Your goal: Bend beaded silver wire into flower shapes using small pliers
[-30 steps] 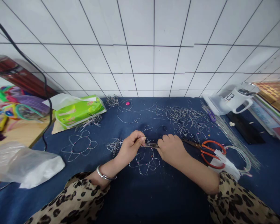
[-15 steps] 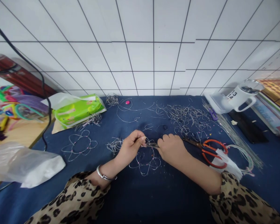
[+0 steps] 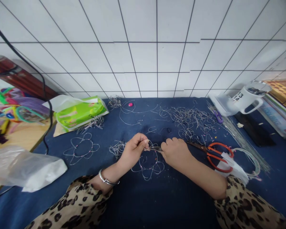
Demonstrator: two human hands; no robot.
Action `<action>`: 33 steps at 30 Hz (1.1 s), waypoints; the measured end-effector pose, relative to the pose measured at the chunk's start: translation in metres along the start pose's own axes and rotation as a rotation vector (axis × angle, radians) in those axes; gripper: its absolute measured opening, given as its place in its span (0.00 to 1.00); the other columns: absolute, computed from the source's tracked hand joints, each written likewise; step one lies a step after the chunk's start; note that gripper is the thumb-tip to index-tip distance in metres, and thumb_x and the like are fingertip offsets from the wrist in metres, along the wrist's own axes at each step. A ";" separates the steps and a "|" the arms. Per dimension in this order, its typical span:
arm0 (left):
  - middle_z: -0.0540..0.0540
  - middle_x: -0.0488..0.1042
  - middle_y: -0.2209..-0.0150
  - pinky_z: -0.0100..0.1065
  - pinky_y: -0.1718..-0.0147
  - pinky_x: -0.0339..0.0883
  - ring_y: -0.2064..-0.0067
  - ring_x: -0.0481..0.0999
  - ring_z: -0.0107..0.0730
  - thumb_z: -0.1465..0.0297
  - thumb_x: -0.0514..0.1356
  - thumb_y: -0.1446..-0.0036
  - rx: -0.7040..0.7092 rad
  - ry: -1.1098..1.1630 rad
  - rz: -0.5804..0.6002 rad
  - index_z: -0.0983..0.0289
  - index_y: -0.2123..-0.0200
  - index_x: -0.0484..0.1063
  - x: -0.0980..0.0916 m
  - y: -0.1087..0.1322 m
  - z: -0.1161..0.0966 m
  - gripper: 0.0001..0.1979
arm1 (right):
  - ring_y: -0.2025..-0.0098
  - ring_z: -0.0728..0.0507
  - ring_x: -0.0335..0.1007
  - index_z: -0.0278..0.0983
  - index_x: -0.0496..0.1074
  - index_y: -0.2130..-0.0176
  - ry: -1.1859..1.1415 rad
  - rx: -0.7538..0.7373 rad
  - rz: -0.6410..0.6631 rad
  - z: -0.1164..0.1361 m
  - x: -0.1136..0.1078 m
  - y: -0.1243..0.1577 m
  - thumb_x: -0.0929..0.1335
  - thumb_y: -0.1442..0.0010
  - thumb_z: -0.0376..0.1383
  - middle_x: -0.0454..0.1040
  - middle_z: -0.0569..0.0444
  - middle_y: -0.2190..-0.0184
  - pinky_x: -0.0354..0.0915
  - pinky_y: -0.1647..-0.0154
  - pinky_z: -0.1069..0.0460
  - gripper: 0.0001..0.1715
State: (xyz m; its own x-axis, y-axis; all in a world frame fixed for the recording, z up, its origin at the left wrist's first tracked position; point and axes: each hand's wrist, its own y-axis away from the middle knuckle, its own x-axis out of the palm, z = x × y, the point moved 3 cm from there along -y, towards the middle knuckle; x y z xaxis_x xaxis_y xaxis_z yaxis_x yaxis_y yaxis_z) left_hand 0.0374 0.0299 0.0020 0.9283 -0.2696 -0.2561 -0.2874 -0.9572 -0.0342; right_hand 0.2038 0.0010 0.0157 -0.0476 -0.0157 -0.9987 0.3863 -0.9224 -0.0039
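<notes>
Between thumb and fingers, my left hand (image 3: 134,147) pinches the upper edge of a wire flower (image 3: 147,173), a ring with looped petals and small pink beads. My right hand (image 3: 176,152) is closed around a pair of pliers (image 3: 157,148), whose jaws meet the wire right beside my left fingertips. Most of the pliers' handles are hidden in my fist. A second wire flower (image 3: 83,149) lies flat on the cloth to the left. Close behind my left hand sits a small heap of bent wire pieces (image 3: 117,149).
Red-handled scissors (image 3: 219,159) lie right of my right forearm. Tangled wire (image 3: 193,117) and a bundle of straight wires (image 3: 240,136) spread behind. A green tissue pack (image 3: 81,113), a plastic bag (image 3: 38,168) and a white mug (image 3: 246,98) stand around the blue cloth (image 3: 162,203).
Both hands stay almost where they were, holding the wire flower and the pliers. The view has shifted very slightly.
</notes>
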 end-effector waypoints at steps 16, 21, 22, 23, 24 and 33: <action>0.49 0.67 0.74 0.29 0.68 0.63 0.71 0.68 0.25 0.68 0.52 0.40 0.018 0.003 0.032 0.65 0.70 0.63 0.002 0.001 -0.001 0.08 | 0.67 0.42 0.63 0.35 0.69 0.69 -0.021 0.001 -0.004 -0.002 0.002 0.001 0.61 0.42 0.42 0.69 0.49 0.71 0.51 0.69 0.50 0.14; 0.49 0.67 0.74 0.29 0.68 0.63 0.71 0.67 0.25 0.68 0.51 0.40 0.015 0.006 0.037 0.65 0.69 0.63 0.002 0.001 0.000 0.08 | 0.67 0.43 0.63 0.35 0.69 0.69 -0.032 0.002 0.004 -0.002 0.002 0.001 0.61 0.42 0.41 0.70 0.49 0.71 0.52 0.68 0.50 0.13; 0.49 0.67 0.74 0.29 0.68 0.63 0.71 0.67 0.25 0.68 0.51 0.40 0.016 0.008 0.041 0.65 0.69 0.63 0.002 0.001 0.000 0.07 | 0.67 0.43 0.64 0.35 0.69 0.69 -0.033 0.001 0.009 -0.003 0.002 0.001 0.61 0.42 0.41 0.70 0.49 0.71 0.52 0.68 0.50 0.13; 0.49 0.67 0.74 0.29 0.68 0.63 0.71 0.67 0.25 0.68 0.51 0.40 0.017 0.012 0.046 0.65 0.69 0.63 0.002 0.001 0.000 0.07 | 0.67 0.43 0.64 0.35 0.69 0.69 -0.032 -0.002 0.013 -0.003 0.002 0.001 0.61 0.42 0.41 0.70 0.49 0.71 0.52 0.68 0.50 0.13; 0.50 0.67 0.74 0.29 0.69 0.63 0.71 0.68 0.25 0.69 0.51 0.40 0.018 0.016 0.052 0.65 0.69 0.63 0.002 0.001 -0.001 0.07 | 0.67 0.43 0.64 0.36 0.69 0.69 -0.030 -0.004 0.016 -0.003 0.002 0.001 0.61 0.42 0.41 0.70 0.49 0.71 0.53 0.68 0.50 0.13; 0.50 0.68 0.73 0.30 0.69 0.64 0.71 0.68 0.25 0.69 0.51 0.40 0.011 0.039 0.076 0.65 0.69 0.63 0.002 0.000 -0.001 0.07 | 0.68 0.42 0.65 0.36 0.69 0.69 -0.022 -0.002 0.016 -0.004 0.003 0.002 0.61 0.41 0.44 0.70 0.50 0.71 0.54 0.69 0.50 0.15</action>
State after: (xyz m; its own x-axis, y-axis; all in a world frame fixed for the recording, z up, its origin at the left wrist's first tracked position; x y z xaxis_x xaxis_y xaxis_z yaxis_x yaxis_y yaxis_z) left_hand 0.0394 0.0293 0.0030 0.9122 -0.3452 -0.2208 -0.3596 -0.9327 -0.0272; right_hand 0.2080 0.0010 0.0122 -0.0616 -0.0391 -0.9973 0.3895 -0.9209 0.0120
